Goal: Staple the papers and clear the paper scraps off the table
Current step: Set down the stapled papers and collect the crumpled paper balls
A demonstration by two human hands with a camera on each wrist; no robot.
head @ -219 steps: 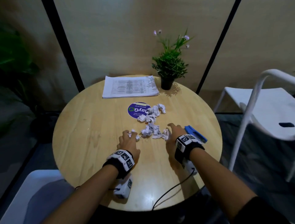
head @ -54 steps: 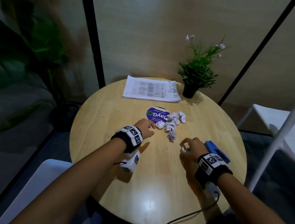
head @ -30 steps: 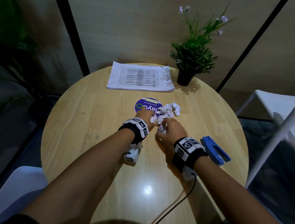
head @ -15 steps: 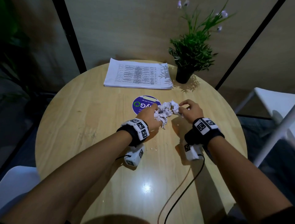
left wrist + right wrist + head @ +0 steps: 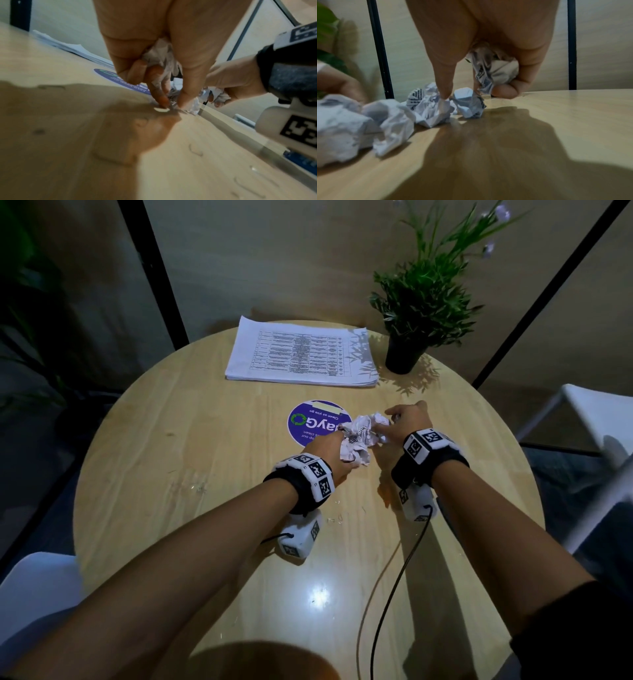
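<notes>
From the head view, your left hand and right hand are closing tighter than half a second ago around the crumpled paper scraps, beside the purple sticker on the round wooden table; the stapled papers are lying by the potted plant. At the left wrist, your fingers are curling round scraps while bent staples are lying loose; at the right wrist, you are gripping a paper ball.

Black wristbands with white tag-printed blocks, white camera pods beneath, trailing black cable.
</notes>
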